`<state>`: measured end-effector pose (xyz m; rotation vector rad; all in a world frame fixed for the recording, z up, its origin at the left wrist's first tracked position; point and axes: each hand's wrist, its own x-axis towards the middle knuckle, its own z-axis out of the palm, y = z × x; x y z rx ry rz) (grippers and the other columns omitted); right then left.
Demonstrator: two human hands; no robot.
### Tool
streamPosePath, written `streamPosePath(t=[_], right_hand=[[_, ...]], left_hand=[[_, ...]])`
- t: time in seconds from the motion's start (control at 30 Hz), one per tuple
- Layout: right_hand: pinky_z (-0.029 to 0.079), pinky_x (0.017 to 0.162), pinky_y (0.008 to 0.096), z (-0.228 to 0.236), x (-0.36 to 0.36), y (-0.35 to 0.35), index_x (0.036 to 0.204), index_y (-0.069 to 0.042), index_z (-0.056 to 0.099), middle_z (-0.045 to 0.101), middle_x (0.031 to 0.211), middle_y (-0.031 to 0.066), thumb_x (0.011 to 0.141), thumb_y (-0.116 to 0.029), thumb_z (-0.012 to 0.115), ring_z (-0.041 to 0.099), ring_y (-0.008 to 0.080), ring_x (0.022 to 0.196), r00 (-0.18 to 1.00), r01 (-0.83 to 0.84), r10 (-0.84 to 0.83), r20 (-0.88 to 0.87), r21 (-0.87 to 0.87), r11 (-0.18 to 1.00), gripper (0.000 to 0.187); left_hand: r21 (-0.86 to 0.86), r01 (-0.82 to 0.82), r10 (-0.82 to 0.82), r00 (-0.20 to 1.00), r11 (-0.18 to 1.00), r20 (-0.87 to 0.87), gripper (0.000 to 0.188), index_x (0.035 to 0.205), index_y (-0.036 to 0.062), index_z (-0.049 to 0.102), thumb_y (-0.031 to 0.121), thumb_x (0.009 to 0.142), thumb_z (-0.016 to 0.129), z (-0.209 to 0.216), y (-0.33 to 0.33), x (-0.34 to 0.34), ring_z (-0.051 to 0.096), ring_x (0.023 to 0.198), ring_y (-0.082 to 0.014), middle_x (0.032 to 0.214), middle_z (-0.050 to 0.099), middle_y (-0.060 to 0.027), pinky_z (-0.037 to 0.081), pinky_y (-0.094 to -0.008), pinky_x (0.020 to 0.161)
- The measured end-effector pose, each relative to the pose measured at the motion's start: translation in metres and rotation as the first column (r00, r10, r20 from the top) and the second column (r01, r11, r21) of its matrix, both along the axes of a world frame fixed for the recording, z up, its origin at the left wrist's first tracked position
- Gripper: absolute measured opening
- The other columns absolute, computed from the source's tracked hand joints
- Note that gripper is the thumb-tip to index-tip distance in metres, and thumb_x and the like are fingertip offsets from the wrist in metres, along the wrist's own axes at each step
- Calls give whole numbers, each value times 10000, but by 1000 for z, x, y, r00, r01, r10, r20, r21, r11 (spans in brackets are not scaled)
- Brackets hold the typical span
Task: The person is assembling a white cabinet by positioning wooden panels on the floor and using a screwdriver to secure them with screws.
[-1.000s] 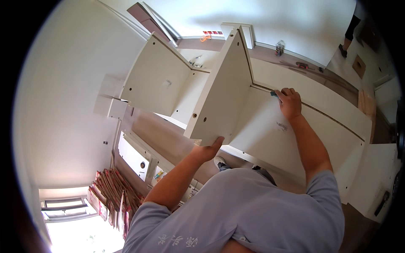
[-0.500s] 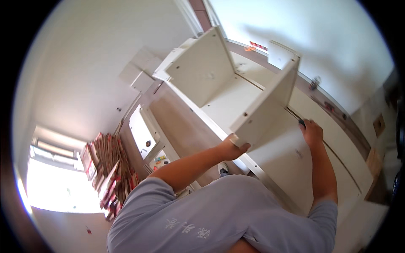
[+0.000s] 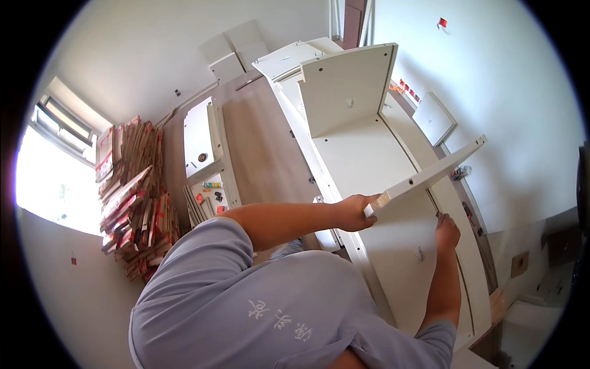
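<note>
My left hand [image 3: 357, 213] is closed around the near corner of an upright white cabinet panel [image 3: 435, 174], whose edge has dark round holes. This panel stands across a long white board [image 3: 396, 246] lying flat in front of me. My right hand [image 3: 447, 231] is closed over the board, its fingertips at a long dark groove close to the foot of the upright panel. A small dark bit shows at those fingertips, too small to name. Farther off, a second upright white panel [image 3: 351, 86] stands on the same structure.
Flattened cardboard [image 3: 132, 197] is piled by the window at left. A white cabinet piece [image 3: 203, 138] lies on the floor, with a tray of small parts [image 3: 216, 195] beside it. Loose white panels lean on the far wall, and another panel [image 3: 434, 118] leans on the right wall.
My view has swung, so the scene sits differently. My left hand still holds the upright panel, which now appears leaned farther right. My right hand stays at the groove near its foot.
</note>
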<state>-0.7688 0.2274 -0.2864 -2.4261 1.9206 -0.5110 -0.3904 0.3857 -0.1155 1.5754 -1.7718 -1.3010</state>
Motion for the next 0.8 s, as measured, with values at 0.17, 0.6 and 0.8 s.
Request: streamPosePath(t=[0.17, 0.6, 0.8], right_hand=[[447, 426, 384, 25, -5, -7, 844, -36, 653, 591, 595, 93, 1080, -514, 448, 587, 236, 468, 805, -76, -403, 434, 750, 657, 571], [533, 945, 417, -23, 53, 166, 1176, -20, 696, 702, 1150, 148, 908, -257, 748, 671, 343, 1044, 835, 307, -283, 473, 28, 951, 362], [491, 1045, 446, -9, 91, 225, 1370, 5, 588, 622, 1281, 193, 764, -150, 852, 590, 345, 1232, 870, 180, -173, 462, 28, 983, 680]], left_hand=[[-35, 29, -26, 997, 999, 75, 435, 1338, 79, 588, 198, 932, 688, 0, -4, 0, 703, 1029, -371, 1080, 737, -188, 546, -431, 942], [-171, 237, -208, 963, 956, 169, 592, 1533, 175, 452, 332, 989, 625, -69, 11, 33, 659, 1151, -394, 1272, 692, -184, 517, -477, 999], [240, 268, -353, 816, 933, 458, 480, 1284, 119, 701, 438, 927, 661, -282, 137, 233, 677, 1131, -384, 1240, 712, -187, 529, -510, 972]])
